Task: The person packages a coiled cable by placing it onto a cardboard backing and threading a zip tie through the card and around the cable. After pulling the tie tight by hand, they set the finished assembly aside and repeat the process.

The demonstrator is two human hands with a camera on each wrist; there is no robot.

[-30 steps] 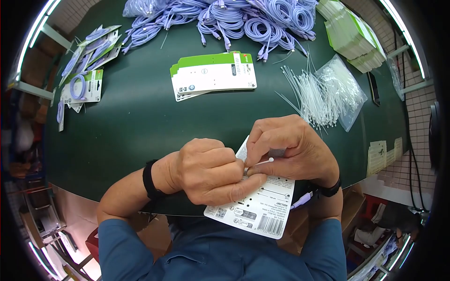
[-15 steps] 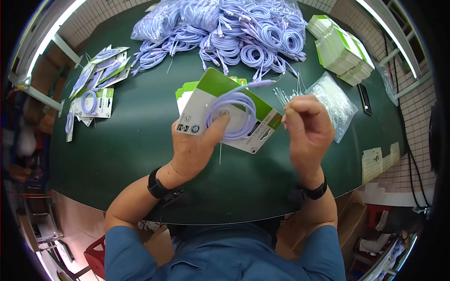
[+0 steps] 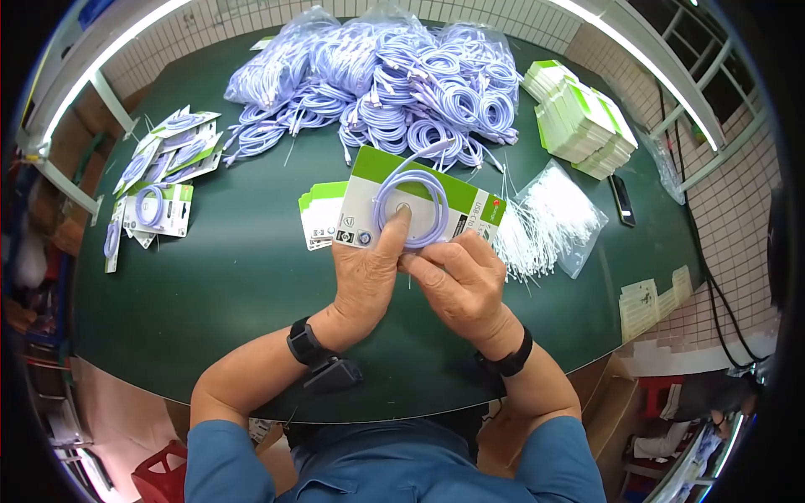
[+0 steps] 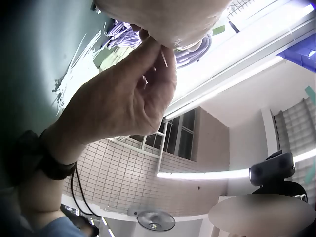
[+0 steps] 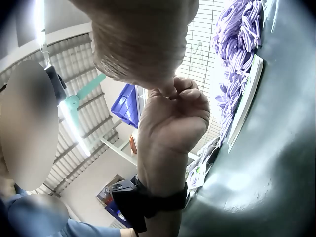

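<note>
My left hand (image 3: 362, 277) grips a green-and-white retail card (image 3: 465, 193) from its lower edge, thumb pressed over the front. Coiled on the card is a lilac USB-C cable (image 3: 441, 205), its plug end pointing up to the right. Fingers curled, my right hand (image 3: 464, 281) works at the card's lower edge, right beside the left thumb. In the left wrist view, a thin white cable tie (image 4: 165, 60) sticks out between the right hand's fingertips. The right wrist view shows both hands meeting, with the card hidden behind them.
Behind the card lies a stack of blank cards (image 3: 321, 220). Lilac cables (image 3: 377, 75) are heaped at the back. White cable ties (image 3: 537, 239) spill from a plastic bag at right, near stacked cards (image 3: 579, 126) and a phone (image 3: 622, 201). Cards with cables (image 3: 168, 151) lie left.
The card was back side up near my body, then was turned to its cable side and lifted forward. My right hand swung out to the right, then came back to the card's lower edge.
</note>
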